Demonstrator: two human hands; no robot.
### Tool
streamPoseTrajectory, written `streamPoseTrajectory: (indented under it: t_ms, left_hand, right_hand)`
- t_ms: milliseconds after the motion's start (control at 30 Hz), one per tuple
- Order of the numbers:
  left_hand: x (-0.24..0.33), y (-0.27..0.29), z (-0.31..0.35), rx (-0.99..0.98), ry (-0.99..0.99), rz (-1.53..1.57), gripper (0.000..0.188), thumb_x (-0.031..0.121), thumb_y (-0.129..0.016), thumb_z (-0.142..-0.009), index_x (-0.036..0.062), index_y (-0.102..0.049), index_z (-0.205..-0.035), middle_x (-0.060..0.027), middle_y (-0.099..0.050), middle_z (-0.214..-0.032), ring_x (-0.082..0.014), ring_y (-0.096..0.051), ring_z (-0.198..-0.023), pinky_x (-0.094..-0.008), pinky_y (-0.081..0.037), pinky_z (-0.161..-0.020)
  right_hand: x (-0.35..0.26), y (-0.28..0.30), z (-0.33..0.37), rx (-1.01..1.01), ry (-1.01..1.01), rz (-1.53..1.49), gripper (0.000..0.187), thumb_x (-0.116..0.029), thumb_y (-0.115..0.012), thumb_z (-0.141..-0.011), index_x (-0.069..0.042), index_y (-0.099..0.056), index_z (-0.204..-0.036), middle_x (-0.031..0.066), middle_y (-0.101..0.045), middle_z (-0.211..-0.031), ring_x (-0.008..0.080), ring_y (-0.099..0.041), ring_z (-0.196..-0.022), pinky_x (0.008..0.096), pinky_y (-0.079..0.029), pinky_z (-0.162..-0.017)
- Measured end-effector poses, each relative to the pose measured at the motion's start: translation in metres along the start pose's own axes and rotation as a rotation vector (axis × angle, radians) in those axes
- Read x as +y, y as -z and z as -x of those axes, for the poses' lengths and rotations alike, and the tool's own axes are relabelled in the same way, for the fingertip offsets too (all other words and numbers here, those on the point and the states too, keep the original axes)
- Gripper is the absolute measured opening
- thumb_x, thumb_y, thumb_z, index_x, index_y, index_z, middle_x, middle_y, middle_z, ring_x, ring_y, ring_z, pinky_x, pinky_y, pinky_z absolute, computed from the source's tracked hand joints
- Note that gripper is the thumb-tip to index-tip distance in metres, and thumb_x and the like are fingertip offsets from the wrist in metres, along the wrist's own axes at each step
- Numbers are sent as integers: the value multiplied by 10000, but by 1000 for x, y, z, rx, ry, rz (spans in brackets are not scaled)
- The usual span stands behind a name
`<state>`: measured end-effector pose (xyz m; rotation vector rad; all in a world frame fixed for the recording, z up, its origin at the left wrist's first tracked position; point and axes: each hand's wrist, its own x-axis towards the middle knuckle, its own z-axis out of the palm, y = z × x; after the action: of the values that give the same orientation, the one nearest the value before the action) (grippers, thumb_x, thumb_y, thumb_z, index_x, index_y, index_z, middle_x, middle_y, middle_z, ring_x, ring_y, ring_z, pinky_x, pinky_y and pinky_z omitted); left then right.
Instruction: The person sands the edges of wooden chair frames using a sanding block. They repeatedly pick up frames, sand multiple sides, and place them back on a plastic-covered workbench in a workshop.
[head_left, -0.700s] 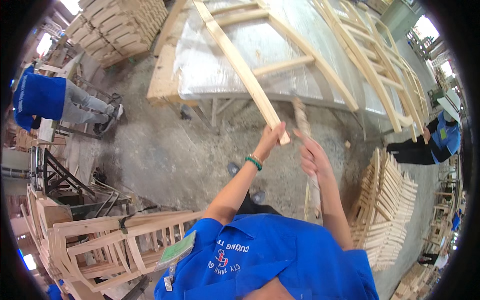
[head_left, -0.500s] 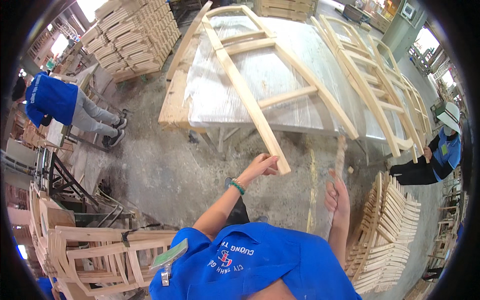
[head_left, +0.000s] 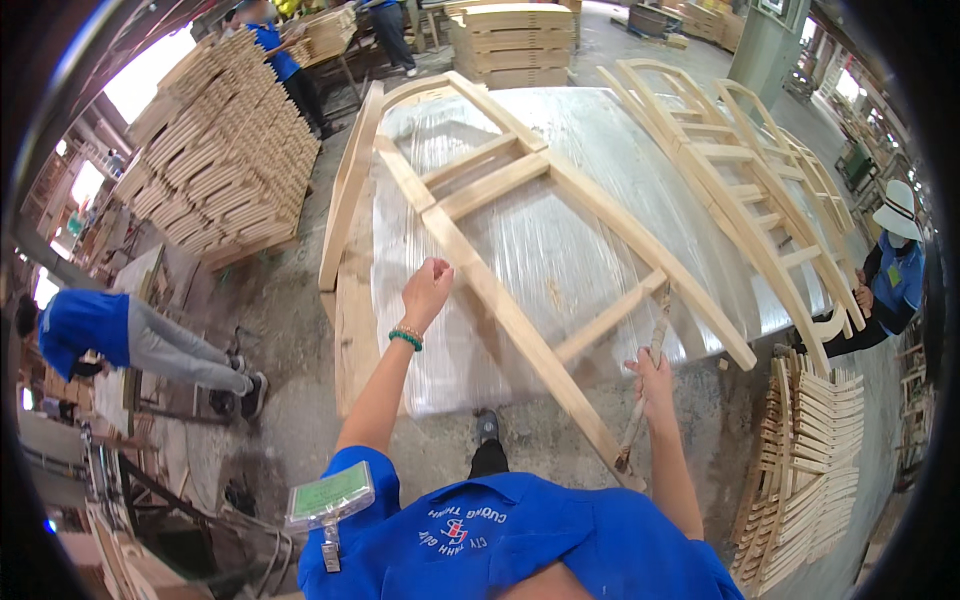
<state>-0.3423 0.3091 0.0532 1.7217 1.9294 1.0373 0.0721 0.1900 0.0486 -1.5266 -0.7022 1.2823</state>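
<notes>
A pale wooden chair frame (head_left: pixel 505 300) with an arched top, two long legs and crossbars lies on a table (head_left: pixel 430 370) covered in clear plastic film. One leg reaches past the near edge. My left hand (head_left: pixel 428 292) is over the table, left of that leg, with its fingers curled; whatever they may hold is hidden. Closed around a thin pale stick (head_left: pixel 660 325), my right hand (head_left: pixel 652 385) is between the two legs near the table edge. The stick slants from the low crossbar down toward the near leg's end, where its tip is dark.
More chair frames (head_left: pixel 740 170) lean together at the table's right. There a co-worker in a white hat (head_left: pixel 897 210) touches them. Curved wooden parts (head_left: pixel 800 470) are stacked on the floor at right; a tall stack (head_left: pixel 225 150) rises at left. Another person (head_left: pixel 90 330) bends over a bench.
My left hand has left the frame's leg and moved up and left over the table. My right hand with the stick is now closer to the frame. The table appears nearer.
</notes>
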Motion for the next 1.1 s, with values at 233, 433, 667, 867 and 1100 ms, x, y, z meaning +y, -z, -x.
streamPoseTrajectory:
  t_ms: [233, 433, 667, 867, 1100]
  left_hand:
    - [-22, -28, -185, -126, -323, -481, 532, 420, -704, -775, 74, -552, -1150, -158, -612, -1165, -355, -599, -1058, -503, -464, -886]
    - [-4, -64, -252, -488, -85, -486, 676, 426, -749, -676, 35, -569, -1197, -210, -634, -1146, -364, -619, -1066, -468, -497, -880]
    - [23, -74, -215, -542, 65, -193, 844, 736, -649, -670, -30, -618, -1023, -197, -675, -1004, -324, -659, -944, -397, -510, -810]
    - [111, -105, -129, -620, -39, 97, 781, 726, -631, -707, -1, -626, -990, -166, -675, -933, -285, -668, -859, -382, -508, -749]
    - [262, -106, -47, -755, -166, 412, 652, 610, -708, -737, 16, -613, -989, -95, -625, -813, -180, -591, -717, -318, -453, -651]
  right_hand:
    - [-2, -95, -47, 226, -35, 60, 405, -229, -721, -823, -43, -473, -1083, 53, -551, -747, 85, -410, -390, 251, -299, -315]
    - [-9, -98, -51, 141, -221, -144, 231, -154, -672, -847, -32, -535, -987, 7, -525, -673, 71, -396, -388, 244, -284, -313]
    - [-18, -53, 17, 252, -172, -222, 212, -125, -641, -862, -4, -571, -1020, 22, -566, -786, 45, -451, -492, 218, -306, -370]
    - [-33, 60, 139, 348, 102, 601, 468, -167, -573, -856, -51, -546, -1308, 243, -547, -1283, 426, -475, -1195, 466, -380, -1025]
    - [-92, 155, 177, 545, 253, 404, 431, -279, -467, -983, 49, -544, -1251, 258, -501, -1202, 411, -467, -1059, 464, -395, -876]
